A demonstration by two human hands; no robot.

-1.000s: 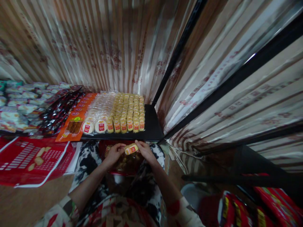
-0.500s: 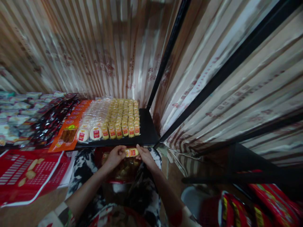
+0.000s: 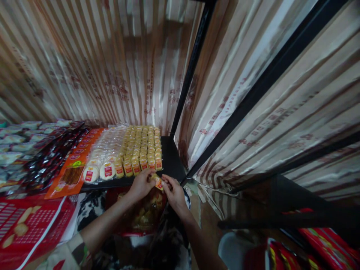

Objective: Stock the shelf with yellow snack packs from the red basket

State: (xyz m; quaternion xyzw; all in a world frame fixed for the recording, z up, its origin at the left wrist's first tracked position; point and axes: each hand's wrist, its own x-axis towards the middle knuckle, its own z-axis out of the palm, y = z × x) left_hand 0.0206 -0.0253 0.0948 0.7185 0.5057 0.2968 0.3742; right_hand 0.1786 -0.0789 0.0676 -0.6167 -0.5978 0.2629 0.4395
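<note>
My left hand [image 3: 142,184] and my right hand [image 3: 172,190] together pinch a small yellow snack packet [image 3: 157,181] with a red label, right at the front edge of a black shelf [image 3: 168,161]. On that shelf stand rows of the same yellow packets [image 3: 144,147], with round white packets [image 3: 99,172] to their left. Below my hands sits a red bag [image 3: 140,213] with more yellow packets inside.
Orange packs [image 3: 71,168], dark red packs [image 3: 50,157] and pale packs [image 3: 14,144] fill the shelf's left part. A red printed carton [image 3: 25,221] lies at lower left. Striped foil covers the walls; a black post [image 3: 191,71] rises at the shelf's right corner. Red packs [image 3: 323,243] at lower right.
Both hands have carried the yellow packet up from over the red bag to the shelf's front edge, and the packet has tilted. The view has shifted downward and left.
</note>
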